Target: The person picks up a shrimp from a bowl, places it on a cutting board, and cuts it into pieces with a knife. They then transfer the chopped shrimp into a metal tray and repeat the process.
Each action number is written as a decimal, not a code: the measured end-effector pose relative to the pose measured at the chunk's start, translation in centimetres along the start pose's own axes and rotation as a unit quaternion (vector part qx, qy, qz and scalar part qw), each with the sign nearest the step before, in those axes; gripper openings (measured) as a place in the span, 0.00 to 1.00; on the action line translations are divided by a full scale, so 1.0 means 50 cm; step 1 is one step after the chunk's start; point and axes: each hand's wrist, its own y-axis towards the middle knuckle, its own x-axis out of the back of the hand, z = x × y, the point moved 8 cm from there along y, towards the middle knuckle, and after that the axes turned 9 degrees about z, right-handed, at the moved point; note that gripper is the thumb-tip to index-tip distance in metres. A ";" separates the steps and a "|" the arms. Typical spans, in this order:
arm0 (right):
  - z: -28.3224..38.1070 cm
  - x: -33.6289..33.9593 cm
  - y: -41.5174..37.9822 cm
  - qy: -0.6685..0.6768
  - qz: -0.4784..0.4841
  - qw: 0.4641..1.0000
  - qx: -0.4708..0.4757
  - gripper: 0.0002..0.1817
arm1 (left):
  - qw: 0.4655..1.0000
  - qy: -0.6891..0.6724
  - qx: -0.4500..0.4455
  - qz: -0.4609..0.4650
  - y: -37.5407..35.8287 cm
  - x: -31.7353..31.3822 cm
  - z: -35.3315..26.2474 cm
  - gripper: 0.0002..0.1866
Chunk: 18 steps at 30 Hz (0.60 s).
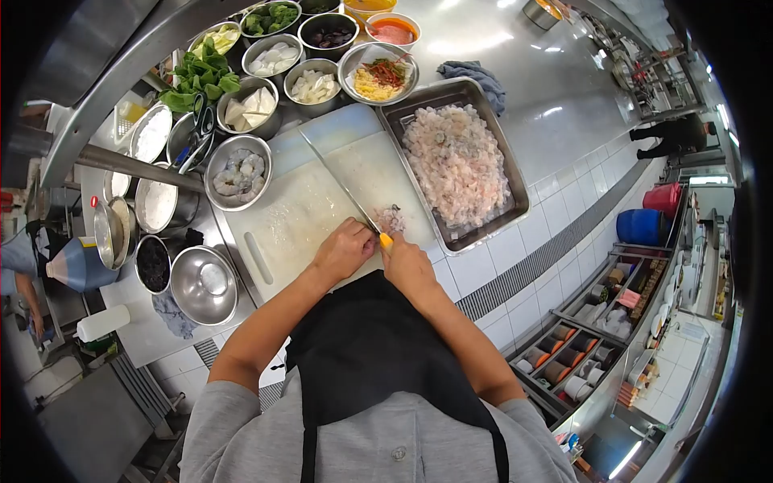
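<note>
My right hand [408,262] is wrapped round the yellow handle of a long knife [340,182], whose blade points up and left over the white cutting board [298,205]. Close beside it, my left hand [348,248] has its fingers curled on the board near the blade; what they hold, if anything, is hidden. A small pile of chopped shrimp [392,220] lies just right of the blade. Right of the board, a metal tray [522,201] holds a large heap of chopped pale shrimp [459,165]. Whole peeled shrimp [239,173] sit in a metal bowl at the board's left.
Bowls of vegetables and sauces line the back, with an empty steel bowl [204,285] at left. A grey cloth [477,80] lies behind the tray. Scissors [201,121] stand by the leafy greens [203,79]. A person [676,137] stands far right; another person's arm [31,302] shows far left.
</note>
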 end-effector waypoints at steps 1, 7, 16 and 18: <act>0.001 0.010 -0.010 -0.004 0.002 1.000 -0.006 0.18 | 1.000 0.004 -0.004 -0.011 0.002 0.001 -0.002 0.05; -0.008 0.004 -0.056 -0.009 0.031 0.998 -0.046 0.18 | 0.999 0.015 -0.003 -0.040 -0.003 0.015 -0.015 0.06; 0.000 0.013 0.004 0.048 -0.060 0.995 0.067 0.21 | 0.996 -0.031 0.070 -0.035 -0.019 0.011 -0.016 0.06; -0.015 0.015 0.002 0.033 -0.061 0.997 0.046 0.20 | 0.983 -0.110 0.149 -0.018 -0.029 0.007 -0.020 0.07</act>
